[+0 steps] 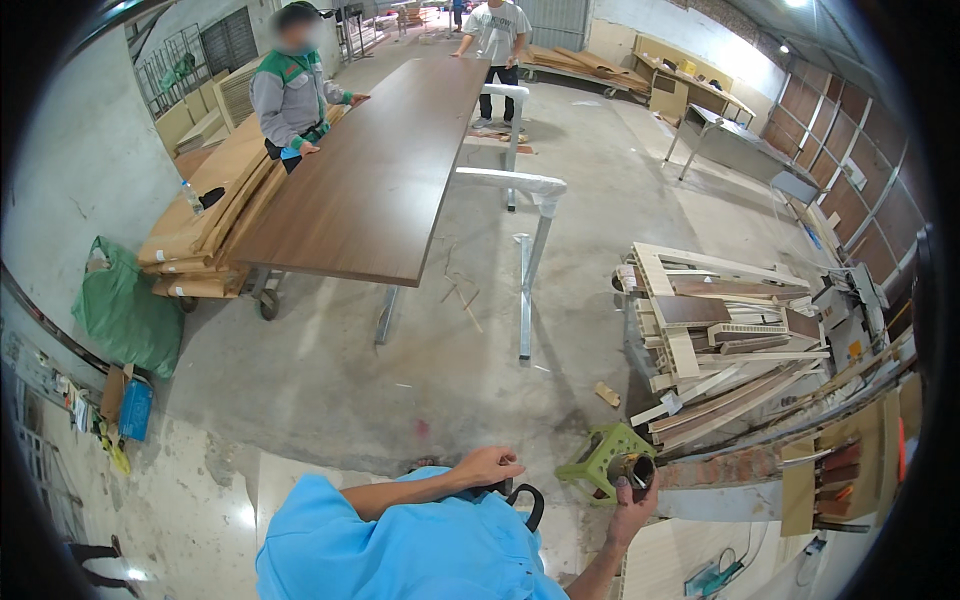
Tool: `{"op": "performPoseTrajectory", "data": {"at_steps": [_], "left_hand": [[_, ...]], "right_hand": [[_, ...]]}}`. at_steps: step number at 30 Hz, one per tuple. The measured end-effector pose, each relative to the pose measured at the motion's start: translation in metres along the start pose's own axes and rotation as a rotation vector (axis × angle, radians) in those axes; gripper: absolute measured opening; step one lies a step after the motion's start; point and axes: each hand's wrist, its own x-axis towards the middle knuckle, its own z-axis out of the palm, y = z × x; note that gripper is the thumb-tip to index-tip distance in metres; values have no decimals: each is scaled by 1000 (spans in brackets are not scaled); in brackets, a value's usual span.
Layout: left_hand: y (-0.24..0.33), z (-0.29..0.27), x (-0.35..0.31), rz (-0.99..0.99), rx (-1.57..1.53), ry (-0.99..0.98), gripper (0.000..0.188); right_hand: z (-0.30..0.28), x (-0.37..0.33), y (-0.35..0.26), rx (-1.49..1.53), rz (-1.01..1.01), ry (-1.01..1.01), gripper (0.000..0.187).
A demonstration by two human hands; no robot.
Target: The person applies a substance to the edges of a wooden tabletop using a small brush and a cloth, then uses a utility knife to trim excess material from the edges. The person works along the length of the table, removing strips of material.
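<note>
My right hand [630, 508] is wrapped round a small round can [632, 464], with something light sticking up inside that I cannot identify. The can is held at the near edge of a green plastic stool [602, 450]; whether it touches the stool I cannot tell. In front of my blue top, my left hand [487, 467] is closed with its fingers curled. What it holds, if anything, is hidden. A black strap or loop [535, 506] curves just below it.
A long brown wooden panel [380, 180] lies on metal legs ahead, with two people beside it. Scrap wood [715, 325] is piled on the right. A green sack [125, 305], stacked boards [215, 220] and a blue box [136, 408] stand left.
</note>
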Motion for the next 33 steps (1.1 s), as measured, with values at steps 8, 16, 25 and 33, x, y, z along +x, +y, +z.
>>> {"op": "performPoseTrajectory", "data": {"at_steps": [8,16,25,33], "left_hand": [[-8,-17,-4,-97,-12,-27,56],[-87,-19,6,-93,47,-109,55],[-173,-35,-6,-262,89,-143,53],[-226,-30,3,-317,160,-272,54]], "right_hand": [[4,3,-2,-42,-33,50,52],[-24,14,-40,-678,-111,403,63],[-112,23,-174,-649,-242,454,53],[-196,16,-191,-849,-344,683,55]]}}
